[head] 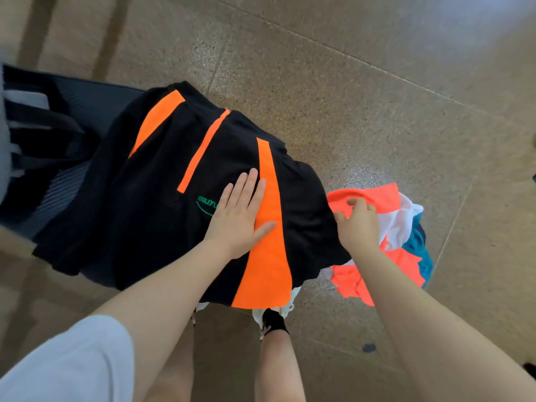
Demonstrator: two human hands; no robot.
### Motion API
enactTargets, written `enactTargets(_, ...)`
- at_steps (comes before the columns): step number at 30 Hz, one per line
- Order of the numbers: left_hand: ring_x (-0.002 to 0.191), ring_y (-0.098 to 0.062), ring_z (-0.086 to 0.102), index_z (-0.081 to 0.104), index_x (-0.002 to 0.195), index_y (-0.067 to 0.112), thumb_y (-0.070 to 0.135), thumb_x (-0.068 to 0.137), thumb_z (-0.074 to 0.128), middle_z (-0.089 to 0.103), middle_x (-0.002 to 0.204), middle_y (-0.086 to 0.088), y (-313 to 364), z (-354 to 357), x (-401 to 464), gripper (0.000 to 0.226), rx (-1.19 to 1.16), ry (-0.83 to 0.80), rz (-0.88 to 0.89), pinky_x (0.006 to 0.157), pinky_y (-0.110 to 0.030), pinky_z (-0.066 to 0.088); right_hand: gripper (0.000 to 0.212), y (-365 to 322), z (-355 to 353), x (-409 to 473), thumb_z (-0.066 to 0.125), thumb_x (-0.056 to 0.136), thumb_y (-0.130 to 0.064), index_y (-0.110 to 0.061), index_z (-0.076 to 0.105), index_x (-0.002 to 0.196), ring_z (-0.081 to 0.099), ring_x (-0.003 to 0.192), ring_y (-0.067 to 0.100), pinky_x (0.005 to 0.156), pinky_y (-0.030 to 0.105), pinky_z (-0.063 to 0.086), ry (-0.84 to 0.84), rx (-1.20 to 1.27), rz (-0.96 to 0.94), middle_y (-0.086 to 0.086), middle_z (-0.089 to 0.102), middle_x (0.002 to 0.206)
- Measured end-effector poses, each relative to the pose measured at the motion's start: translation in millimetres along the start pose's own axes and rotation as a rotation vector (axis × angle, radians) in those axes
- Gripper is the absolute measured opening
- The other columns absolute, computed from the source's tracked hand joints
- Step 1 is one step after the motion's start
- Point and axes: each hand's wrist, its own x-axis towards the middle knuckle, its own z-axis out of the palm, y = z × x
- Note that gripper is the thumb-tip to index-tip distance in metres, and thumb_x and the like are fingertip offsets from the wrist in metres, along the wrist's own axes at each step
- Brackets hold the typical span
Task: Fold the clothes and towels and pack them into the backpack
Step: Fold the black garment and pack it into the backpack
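Observation:
A black garment with orange stripes and a green logo [162,198] lies spread out in the middle of the view. My left hand [240,213] rests flat on it, fingers straight, beside the widest orange stripe. To the right, my right hand [358,224] pinches the edge of an orange, white and teal garment [403,227] that lies crumpled on the floor beside the black one. The dark backpack [43,140] sits at the left with its straps showing, partly under the black garment.
The floor [348,97] is speckled tan tile. My legs and a foot in a black sock [274,320] show below the black garment, with some white cloth [287,307] peeking from under its edge. A small dark spot [369,348] marks the floor.

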Motion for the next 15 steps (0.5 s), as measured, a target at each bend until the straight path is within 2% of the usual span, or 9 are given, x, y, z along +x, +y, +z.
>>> enactTargets(1, 0.136, -0.009, -0.025, -0.011, 0.146, 0.017, 0.058, 0.092, 0.018, -0.024, 0.15, 0.002, -3, -6, -1, 0.073, -0.067, -0.022, 0.013, 0.114, -0.031, -0.012, 0.039, -10, 3, -6, 0.055, 0.087, -0.009, 0.001, 0.049, 0.124, 0.048, 0.113, 0.041, 0.096, 0.041, 0.035, 0.052, -0.032, -0.047, 0.024, 0.049, 0.127)
enactTargets(3, 0.139, -0.007, -0.016, 0.001, 0.149, 0.015, 0.043, 0.098, 0.032, -0.01, 0.156, 0.001, -13, -21, -7, 0.065, -0.183, -0.012, 0.018, 0.117, -0.03, -0.006, 0.045, -37, 8, -23, 0.057, 0.083, -0.004, 0.004, 0.048, 0.127, 0.043, 0.121, 0.043, 0.103, 0.044, 0.032, 0.107, -0.062, -0.263, 0.027, 0.046, 0.132)
enactTargets(5, 0.144, -0.014, -0.002, 0.014, 0.148, 0.011, 0.031, 0.098, 0.04, 0.005, 0.157, -0.003, -32, -34, -18, 0.06, -0.204, 0.055, -0.02, 0.118, -0.032, 0.004, 0.045, -71, 16, -43, 0.054, 0.083, -0.003, 0.002, 0.049, 0.128, 0.04, 0.128, 0.041, 0.107, 0.046, 0.032, 0.066, -0.087, -0.474, 0.027, 0.043, 0.137)
enactTargets(8, 0.143, -0.026, 0.017, 0.028, 0.144, 0.004, 0.019, 0.094, 0.051, 0.018, 0.154, -0.012, -70, -52, -39, 0.057, -0.186, 0.145, -0.154, 0.117, -0.039, 0.017, 0.045, -120, 35, -67, 0.049, 0.083, -0.004, 0.0, 0.052, 0.128, 0.043, 0.128, 0.043, 0.105, 0.049, 0.037, -0.023, -0.173, -0.732, 0.025, 0.043, 0.139)
enactTargets(10, 0.14, -0.031, 0.022, 0.03, 0.142, 0.001, 0.015, 0.089, 0.058, 0.021, 0.152, -0.017, -101, -63, -55, 0.061, -0.162, 0.181, -0.27, 0.114, -0.038, 0.018, 0.047, -155, 49, -78, 0.048, 0.089, -0.003, -0.005, 0.045, 0.136, 0.032, 0.137, 0.037, 0.111, 0.045, 0.031, -0.128, -0.237, -0.811, 0.019, 0.035, 0.148)
enactTargets(12, 0.136, -0.036, 0.03, 0.034, 0.14, -0.001, 0.014, 0.083, 0.066, 0.028, 0.148, -0.021, -132, -70, -71, 0.067, -0.131, 0.209, -0.367, 0.111, -0.043, 0.026, 0.05, -186, 65, -87, 0.043, 0.095, -0.007, -0.011, 0.033, 0.144, 0.018, 0.144, 0.028, 0.116, 0.038, 0.02, -0.228, -0.305, -0.852, 0.01, 0.021, 0.155)
enactTargets(15, 0.127, -0.037, 0.038, 0.04, 0.135, 0.0, 0.017, 0.078, 0.071, 0.038, 0.139, -0.02, -175, -74, -90, 0.067, -0.132, 0.157, -0.552, 0.103, -0.045, 0.034, 0.051, -223, 94, -95, 0.036, 0.099, -0.013, -0.015, 0.022, 0.148, 0.011, 0.145, 0.024, 0.117, 0.035, 0.016, -0.329, -0.404, -0.881, 0.006, 0.01, 0.158)
